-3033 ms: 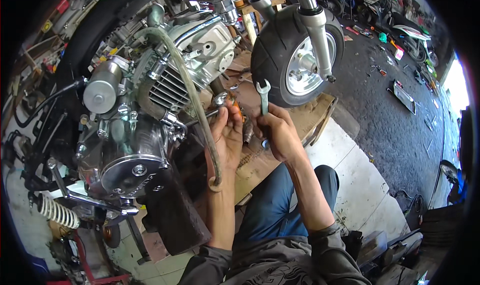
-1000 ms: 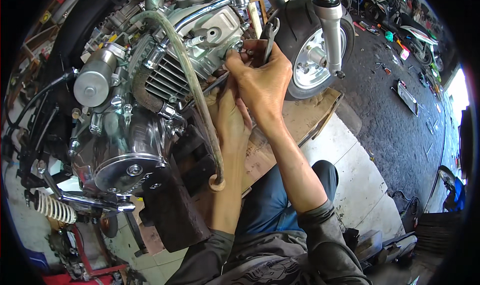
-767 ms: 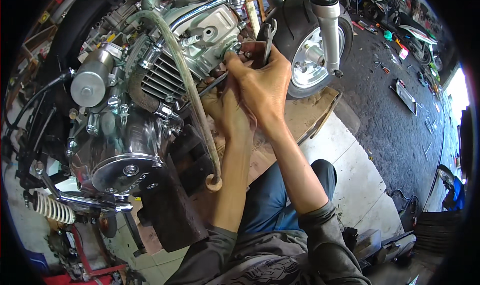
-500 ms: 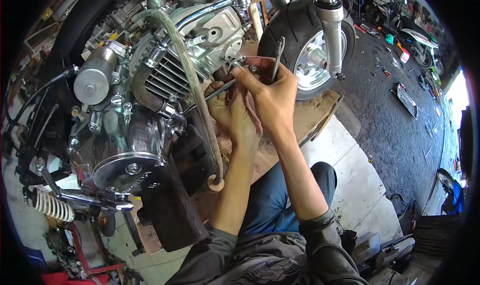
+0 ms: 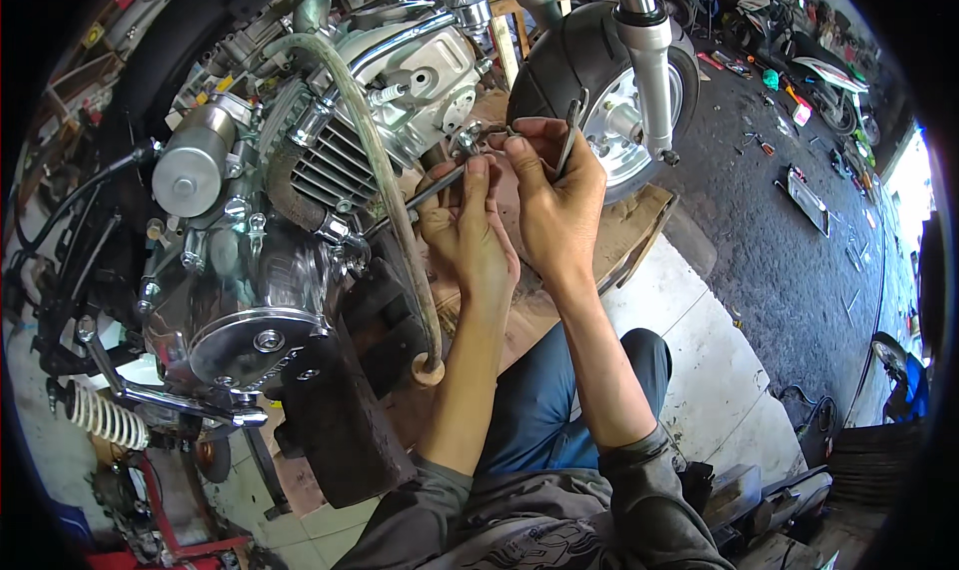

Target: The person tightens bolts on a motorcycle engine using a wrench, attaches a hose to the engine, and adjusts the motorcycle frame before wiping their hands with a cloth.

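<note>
In front of the motorcycle engine [image 5: 425,75], both hands are raised close together. My left hand [image 5: 470,230] is closed around a thin dark rod or cable [image 5: 415,200], its thumb pressed up near a small shiny metal fitting [image 5: 467,138]. The rod passes behind a pale, stained hose [image 5: 375,145]. My right hand [image 5: 559,210] keeps a metal wrench [image 5: 572,130] tucked at its palm, one end standing up past the fingers. Right thumb and fingertips are pinched beside the fitting; what lies between them is too small to name.
A front wheel with a black tyre [image 5: 544,70] and fork leg [image 5: 654,85] stands just beyond my hands. Cardboard [image 5: 639,225] lies beneath. To the right, a metal tray [image 5: 807,198] and scattered tools rest on dark floor. A white coil spring [image 5: 105,410] sits at lower left.
My right hand has shifted slightly right, away from the left one, and the wrench leans more to the right. The left thumb now shows, and the fitting is more exposed.
</note>
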A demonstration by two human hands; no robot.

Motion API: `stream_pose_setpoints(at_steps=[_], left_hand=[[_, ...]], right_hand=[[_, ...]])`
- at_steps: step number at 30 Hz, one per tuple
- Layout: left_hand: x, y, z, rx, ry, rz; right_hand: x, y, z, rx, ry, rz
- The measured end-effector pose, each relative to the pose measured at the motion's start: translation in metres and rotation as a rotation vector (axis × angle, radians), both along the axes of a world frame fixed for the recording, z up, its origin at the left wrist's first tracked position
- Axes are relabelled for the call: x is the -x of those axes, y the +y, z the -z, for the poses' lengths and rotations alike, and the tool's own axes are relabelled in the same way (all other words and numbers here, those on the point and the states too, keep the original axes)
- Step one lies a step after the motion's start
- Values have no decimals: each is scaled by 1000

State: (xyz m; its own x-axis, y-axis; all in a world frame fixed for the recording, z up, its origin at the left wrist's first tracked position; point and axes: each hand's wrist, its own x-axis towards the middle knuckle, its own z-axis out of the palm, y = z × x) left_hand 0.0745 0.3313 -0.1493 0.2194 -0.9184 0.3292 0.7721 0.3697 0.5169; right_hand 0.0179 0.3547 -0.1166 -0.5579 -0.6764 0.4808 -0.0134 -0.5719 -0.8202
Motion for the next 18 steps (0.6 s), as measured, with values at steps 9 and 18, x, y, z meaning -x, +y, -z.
stream_pose_setpoints(at_steps=[9, 18], left_hand=[[6, -12, -20, -45, -4, -58], [8, -16, -16, -78, 6, -12]], right_hand=[[4, -10, -11, 1, 61, 12], [-2, -5, -28, -62, 130, 107]])
